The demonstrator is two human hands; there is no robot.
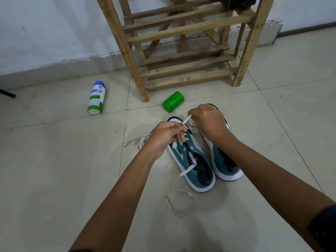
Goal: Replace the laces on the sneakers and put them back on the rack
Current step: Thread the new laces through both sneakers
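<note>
While both forearms reach forward and down over the tiled floor (pixel 54 170), the wooden rack (pixel 181 51) stands against the wall beyond them. Two teal-and-white sneakers sit side by side on the floor in front of the rack, long axes running away from the viewer, toes toward the rack and tilted slightly left. The left sneaker (pixel 192 166) is partly laced; the right sneaker (pixel 225 160) lies just beside it. The left hand (pixel 163 137) pinches a white lace (pixel 185 121) with curled fingers; the right hand (pixel 209 122), knuckles up, grips the same lace's far end. Its slack trails past the left sneaker's heel. A loose lace (pixel 140 140) lies left. A spray can (pixel 96 97) lies on its side, its label unreadable, and a green jar (pixel 172 101) likewise.
</note>
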